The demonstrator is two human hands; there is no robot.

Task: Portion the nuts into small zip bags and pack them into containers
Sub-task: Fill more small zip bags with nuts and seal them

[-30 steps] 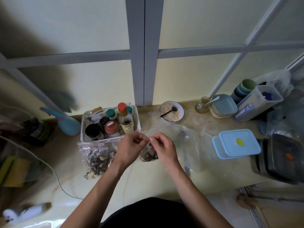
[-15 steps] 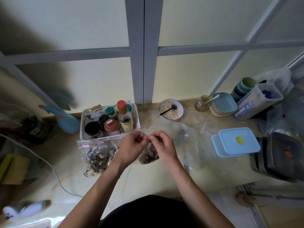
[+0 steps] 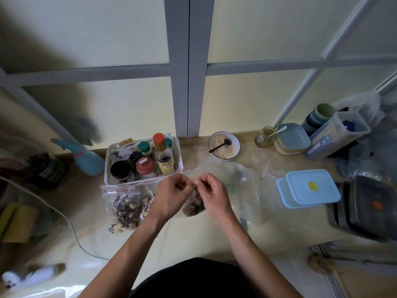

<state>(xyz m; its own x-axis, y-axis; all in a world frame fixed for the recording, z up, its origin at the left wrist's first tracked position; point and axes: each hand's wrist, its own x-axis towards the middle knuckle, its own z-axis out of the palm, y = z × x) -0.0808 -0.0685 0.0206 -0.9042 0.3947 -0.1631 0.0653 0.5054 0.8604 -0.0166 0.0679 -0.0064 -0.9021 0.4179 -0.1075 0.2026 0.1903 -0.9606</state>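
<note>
Over the last second little has changed: both hands stay where they were at the top edge of a small zip bag (image 3: 194, 206), the left hand (image 3: 171, 195) and the right hand (image 3: 211, 195) with fingers curled and pinching the seal between them, fingertips almost touching (only the view itself has drifted slightly). The bag hangs from that pinch just above the tabletop (image 3: 204, 235), nuts gathered in its bottom, so I judge the sealing step to be under way and not finished. Two filled zip bags (image 3: 124, 208) of seeds and nuts already lie just left of the hands, in front of a white basket (image 3: 179, 151) crowded with bottles and jars. To the right, well apart from the hands, a blue container (image 3: 309, 189) sits with its lid on; what it holds cannot be seen. Dark containers (image 3: 373, 206) are stacked beyond it, also lidded. A bowl (image 3: 224, 145) at the back holds pale crumbs and a dark spoon. Packing, by my reading, has not yet begun.
</note>
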